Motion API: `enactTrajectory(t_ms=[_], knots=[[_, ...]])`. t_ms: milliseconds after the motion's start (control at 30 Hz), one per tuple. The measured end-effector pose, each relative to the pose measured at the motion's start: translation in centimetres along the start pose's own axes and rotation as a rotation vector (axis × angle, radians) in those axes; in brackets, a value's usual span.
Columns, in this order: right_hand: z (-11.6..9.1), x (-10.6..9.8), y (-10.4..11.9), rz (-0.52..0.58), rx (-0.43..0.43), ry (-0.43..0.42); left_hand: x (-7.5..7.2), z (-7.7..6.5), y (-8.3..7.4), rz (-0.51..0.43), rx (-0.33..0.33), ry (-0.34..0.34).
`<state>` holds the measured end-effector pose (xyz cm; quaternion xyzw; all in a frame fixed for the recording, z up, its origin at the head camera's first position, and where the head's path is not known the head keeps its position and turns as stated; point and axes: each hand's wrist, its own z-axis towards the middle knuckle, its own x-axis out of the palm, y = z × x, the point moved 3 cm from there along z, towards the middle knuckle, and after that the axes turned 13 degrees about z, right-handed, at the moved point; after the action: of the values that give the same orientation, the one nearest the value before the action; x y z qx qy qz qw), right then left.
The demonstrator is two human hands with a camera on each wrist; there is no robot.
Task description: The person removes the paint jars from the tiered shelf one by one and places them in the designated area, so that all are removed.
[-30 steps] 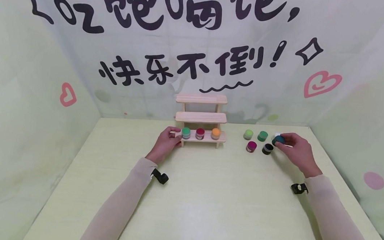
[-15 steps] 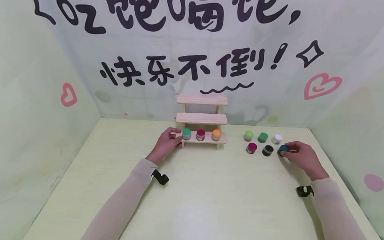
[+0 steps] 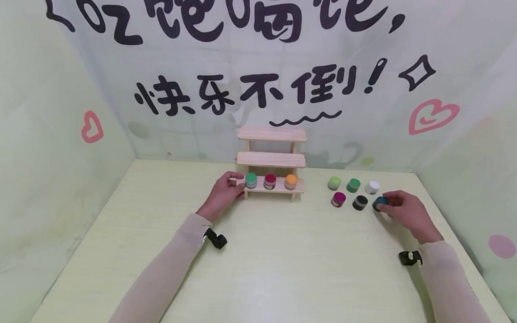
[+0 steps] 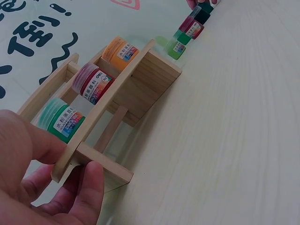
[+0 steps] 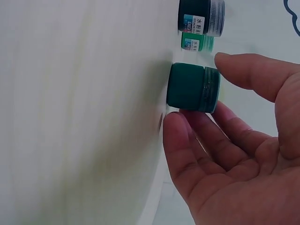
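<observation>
At the right, my right hand (image 3: 407, 213) holds a dark teal paint jar (image 5: 190, 87) low over the table, its fingers around the sides. Right beside this jar stand a black paint jar (image 3: 360, 202) and a white one (image 3: 372, 187). My left hand (image 3: 222, 194) grips the left end of the bottom step of a three-tier wooden display stand (image 4: 101, 112), with fingers above and below the board. On that step sit green (image 3: 250, 180), dark red (image 3: 270, 181) and orange (image 3: 291, 182) paint jars. The left fingers lie close to the green one.
Farther left in the cluster on the right are a light green jar (image 3: 334, 183), a green jar (image 3: 353, 185) and a magenta jar (image 3: 338, 200). A printed cloth backdrop (image 3: 189, 143) stands behind the table (image 3: 266, 269).
My right hand has moved the teal jar right and toward me, uncovering the white jar, then hardly moves in the last half second. My left hand stays at the stand.
</observation>
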<state>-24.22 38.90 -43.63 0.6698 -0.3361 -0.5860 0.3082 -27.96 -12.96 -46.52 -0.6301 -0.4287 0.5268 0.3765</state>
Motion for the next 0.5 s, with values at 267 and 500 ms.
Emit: enactTrajectory(t_ms=[267, 500], knots=[[0.2, -0.5, -0.1, 0.006, -0.036, -0.079, -0.1, -0.1, -0.4, 0.011, 0.008, 0.002], [-0.3, -0.5, 2.0, -0.015, -0.127, -0.190, -0.1, -0.1, -0.3, 0.008, 0.004, -0.004]])
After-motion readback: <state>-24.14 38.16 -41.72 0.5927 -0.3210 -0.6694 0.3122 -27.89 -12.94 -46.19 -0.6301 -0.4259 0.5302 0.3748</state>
